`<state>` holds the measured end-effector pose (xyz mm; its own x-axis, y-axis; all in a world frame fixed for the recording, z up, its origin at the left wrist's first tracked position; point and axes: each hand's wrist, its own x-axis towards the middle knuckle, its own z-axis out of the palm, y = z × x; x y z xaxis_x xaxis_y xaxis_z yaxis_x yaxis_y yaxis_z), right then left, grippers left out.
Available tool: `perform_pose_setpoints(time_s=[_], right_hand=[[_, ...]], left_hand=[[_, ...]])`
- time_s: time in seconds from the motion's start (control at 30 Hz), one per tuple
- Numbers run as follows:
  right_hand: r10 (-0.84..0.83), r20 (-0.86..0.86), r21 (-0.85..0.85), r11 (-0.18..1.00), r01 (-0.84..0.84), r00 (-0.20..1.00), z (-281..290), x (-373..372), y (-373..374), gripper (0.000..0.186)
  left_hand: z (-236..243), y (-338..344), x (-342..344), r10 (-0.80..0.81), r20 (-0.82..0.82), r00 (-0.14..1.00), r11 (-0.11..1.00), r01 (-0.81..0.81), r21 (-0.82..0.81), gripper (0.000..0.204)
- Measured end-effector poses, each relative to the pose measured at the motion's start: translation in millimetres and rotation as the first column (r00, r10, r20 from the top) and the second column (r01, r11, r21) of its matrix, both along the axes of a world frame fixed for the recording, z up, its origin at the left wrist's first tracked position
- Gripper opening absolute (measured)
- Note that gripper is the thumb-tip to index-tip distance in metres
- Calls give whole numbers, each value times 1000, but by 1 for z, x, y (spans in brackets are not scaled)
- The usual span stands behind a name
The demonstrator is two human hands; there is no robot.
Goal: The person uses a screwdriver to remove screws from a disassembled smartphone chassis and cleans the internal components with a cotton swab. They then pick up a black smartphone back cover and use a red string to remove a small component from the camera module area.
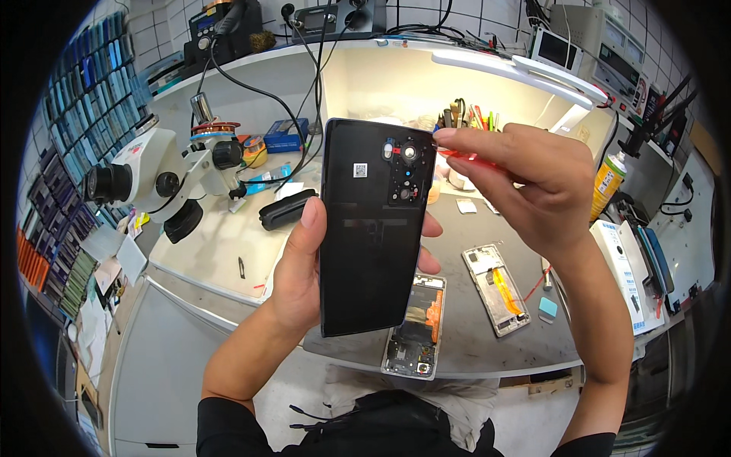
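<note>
The left hand [298,266] grasps a black phone panel [365,266] with a camera area [400,171]. Its thumb lies along the left side and its fingertips come around the right side from behind. The panel is held in the air, tilted a little, above the desk [472,354] near its front edge. The right hand [544,179] is at the panel's upper right corner; thumb and forefinger pinch a red piece [474,158]. Whether this piece touches the panel, one cannot tell.

For good work at this corner, the left grip should probably be firm but without bending the panel, and the right fingers should press only lightly, away from the camera openings. The opened phone body [411,339] lies under the panel, by the desk's front edge, so a dropped piece could fall into it.
</note>
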<state>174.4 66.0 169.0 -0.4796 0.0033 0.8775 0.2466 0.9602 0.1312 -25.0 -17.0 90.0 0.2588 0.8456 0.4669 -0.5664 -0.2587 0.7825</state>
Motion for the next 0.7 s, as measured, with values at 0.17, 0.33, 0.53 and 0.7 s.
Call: perform_pose_setpoints(time_s=[0.17, 0.33, 0.53, 0.7], right_hand=[[-36, -49, -208, 978, 25, 998, -1, -1, 0, 13], [104, -36, -479, 871, -109, 994, 5, 2, 0, 10], [202, -62, -559, 804, -202, 977, 4, 5, 10, 11], [255, -92, -567, 781, -261, 963, 2, 4, 12, 11]], left_hand=[[4, -3, 0, -38, 14, 999, 998, 38, -45, 85], [2, 0, -6, -232, 76, 970, 972, 233, -17, 81], [0, 0, -5, -339, 215, 916, 928, 363, -82, 84], [3, -4, -2, -378, 286, 881, 899, 423, -115, 85]])
